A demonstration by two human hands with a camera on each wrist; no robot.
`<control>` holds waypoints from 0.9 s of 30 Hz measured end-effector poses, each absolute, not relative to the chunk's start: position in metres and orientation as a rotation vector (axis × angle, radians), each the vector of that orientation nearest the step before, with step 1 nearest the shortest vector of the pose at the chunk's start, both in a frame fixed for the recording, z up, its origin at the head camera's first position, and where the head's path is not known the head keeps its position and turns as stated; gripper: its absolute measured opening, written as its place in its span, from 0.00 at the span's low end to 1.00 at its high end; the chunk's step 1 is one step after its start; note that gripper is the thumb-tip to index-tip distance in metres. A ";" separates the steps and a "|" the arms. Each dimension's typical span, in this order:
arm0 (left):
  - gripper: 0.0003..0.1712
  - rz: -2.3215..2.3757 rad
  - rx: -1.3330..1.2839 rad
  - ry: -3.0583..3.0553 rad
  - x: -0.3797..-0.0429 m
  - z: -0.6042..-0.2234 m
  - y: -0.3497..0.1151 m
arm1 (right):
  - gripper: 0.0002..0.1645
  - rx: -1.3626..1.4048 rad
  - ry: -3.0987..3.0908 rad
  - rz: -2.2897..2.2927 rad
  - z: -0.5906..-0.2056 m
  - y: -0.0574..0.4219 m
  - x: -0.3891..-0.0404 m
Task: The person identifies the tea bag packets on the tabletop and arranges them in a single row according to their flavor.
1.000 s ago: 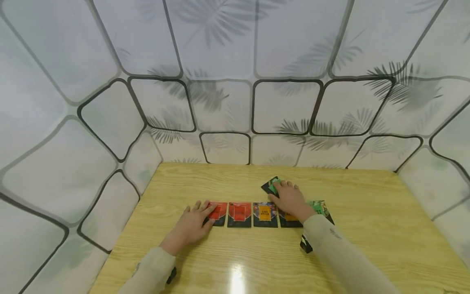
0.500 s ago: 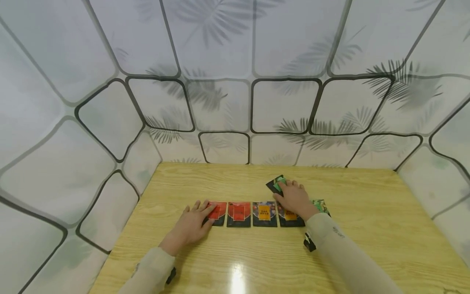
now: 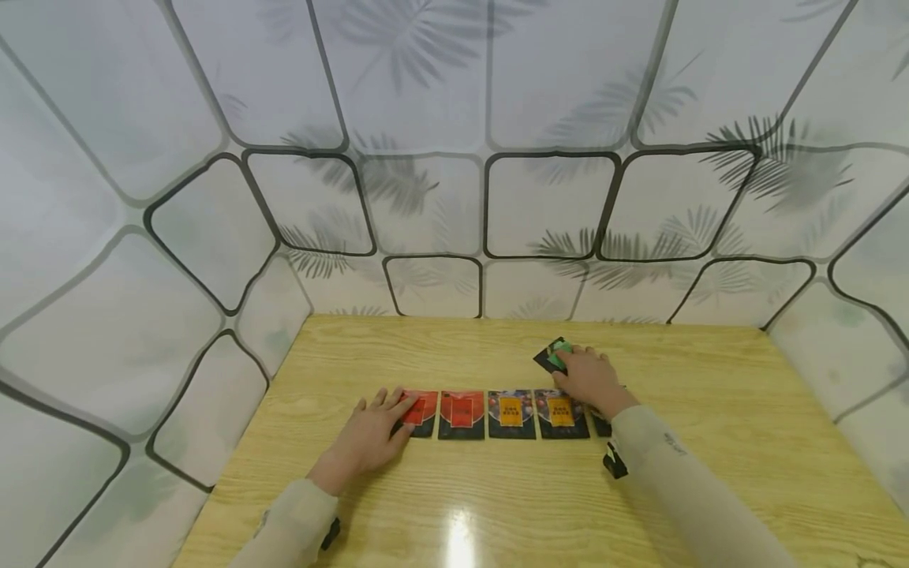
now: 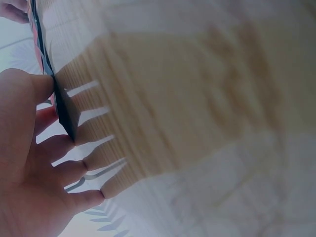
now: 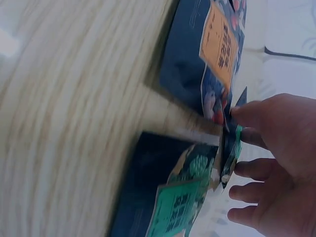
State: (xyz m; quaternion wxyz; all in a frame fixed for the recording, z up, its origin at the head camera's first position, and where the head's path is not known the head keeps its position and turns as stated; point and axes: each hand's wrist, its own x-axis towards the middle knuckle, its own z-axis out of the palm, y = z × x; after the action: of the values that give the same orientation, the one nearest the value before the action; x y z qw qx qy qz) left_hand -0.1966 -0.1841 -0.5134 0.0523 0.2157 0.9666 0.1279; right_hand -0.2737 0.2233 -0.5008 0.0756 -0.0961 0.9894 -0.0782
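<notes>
A row of flat printed packets lies on the wooden table. My left hand [image 3: 369,438] rests on the leftmost red packet [image 3: 426,410], fingers spread, thumb near its lower edge. Beside it is a second red packet [image 3: 461,414], followed by two with orange labels, one [image 3: 511,414] left of the other [image 3: 561,414]. A green-labelled packet [image 5: 170,205] ends the row, mostly hidden by my right wrist in the head view. Behind the row, my right hand [image 3: 588,377] holds another green-labelled packet [image 3: 552,356], tilted askew, with thumb and fingers at its edges.
The light wooden table [image 3: 454,489] reaches back to a pale wall [image 3: 547,205] with dark line and leaf patterns. A side wall [image 3: 206,394] closes in on the left. Small black devices sit at both wrists, one [image 3: 615,461] under the right sleeve.
My right hand has moved to the right with the green-labelled packet, uncovering the second orange-labelled packet and covering more of the green one in the row. My left hand has stayed still.
</notes>
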 end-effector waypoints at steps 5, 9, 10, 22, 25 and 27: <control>0.33 0.390 0.654 2.939 -0.197 -0.514 -0.184 | 0.31 -0.280 2.958 -0.229 -0.498 0.236 -0.273; 0.33 0.388 0.644 2.931 -0.198 -0.516 -0.184 | 0.32 -0.261 2.954 -0.215 -0.498 0.249 -0.274; 0.33 0.383 0.641 2.929 -0.198 -0.516 -0.184 | 0.32 -0.255 2.952 -0.219 -0.498 0.253 -0.275; 0.33 0.394 0.629 2.928 -0.198 -0.518 -0.184 | 0.31 -0.228 2.920 -0.457 -0.499 0.296 -0.274; 0.33 0.383 0.624 2.927 -0.198 -0.518 -0.184 | 0.31 -0.229 2.949 -0.485 -0.502 0.307 -0.271; 0.33 0.383 0.625 2.926 -0.198 -0.518 -0.184 | 0.31 -0.230 2.977 -0.496 -0.504 0.314 -0.269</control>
State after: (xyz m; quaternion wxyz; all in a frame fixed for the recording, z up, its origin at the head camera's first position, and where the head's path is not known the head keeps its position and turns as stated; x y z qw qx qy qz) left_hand -0.1982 -0.1844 -0.5177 0.0625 0.2068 0.9682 0.1266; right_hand -0.2688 0.3144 -0.5039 0.0574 -0.0759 0.9819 -0.1637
